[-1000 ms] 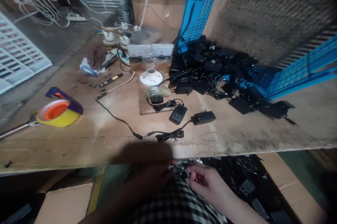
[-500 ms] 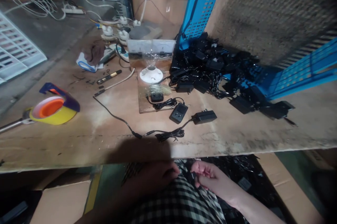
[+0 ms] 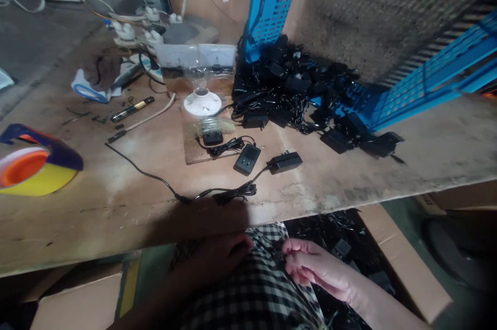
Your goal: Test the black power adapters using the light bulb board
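Right hand (image 3: 320,268): fingers (image 3: 298,257) curled, half closed, at the edge of the checked cloth (image 3: 264,273); any hold cannot be told. Left hand (image 3: 221,256) rests on that cloth, shadowed, grip unclear. Black power adapters (image 3: 341,248) lie in the carton (image 3: 404,263) just beyond; others lie on the wooden workbench (image 3: 116,216) above.

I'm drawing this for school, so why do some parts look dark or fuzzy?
In the head view, a big shadow falls on the bench, the left hand sits in dim light, the right hand looks bright, and the mesh at top right is blurred.
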Available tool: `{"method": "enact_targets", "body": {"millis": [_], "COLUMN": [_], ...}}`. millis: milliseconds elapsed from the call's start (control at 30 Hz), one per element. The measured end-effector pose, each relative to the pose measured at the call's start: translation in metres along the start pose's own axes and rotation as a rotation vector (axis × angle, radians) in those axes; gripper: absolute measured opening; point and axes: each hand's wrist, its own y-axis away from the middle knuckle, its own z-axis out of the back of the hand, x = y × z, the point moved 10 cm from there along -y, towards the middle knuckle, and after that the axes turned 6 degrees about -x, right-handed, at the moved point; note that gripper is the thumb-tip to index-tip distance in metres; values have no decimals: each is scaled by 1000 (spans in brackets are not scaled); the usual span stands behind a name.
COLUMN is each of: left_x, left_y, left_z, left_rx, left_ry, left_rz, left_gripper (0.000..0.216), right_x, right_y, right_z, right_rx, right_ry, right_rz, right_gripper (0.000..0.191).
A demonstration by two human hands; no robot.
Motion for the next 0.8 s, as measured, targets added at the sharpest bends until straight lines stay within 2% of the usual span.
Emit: {"method": "enact_targets", "body": {"millis": [200, 333, 467, 667, 800], "left_x": [-33, -50, -53, -57, -58], "left_y": [-10, -21, -29, -32, -31], "left_z": [-16, -26, -32, -37, -38], "left_rx": [108, 116, 91, 85, 84], "left_ry": [0, -9, -26, -105, -150], "left_rz": [-173, -268, -315, -387, -397], "left_gripper": [22, 22, 22, 12, 9], "right_x": [-5, -4, 0, 10, 6], "right_y": [-5, -7, -3, 7, 10], "right_z": [0, 0, 1, -4, -2], "right_rx": [-24, -55, -80, -74, -38], "right_ry": [23, 116, 162, 291, 311], "right_rz": [-9, 27, 68, 176, 172], "right_gripper": [30, 23, 17, 23, 17]}}
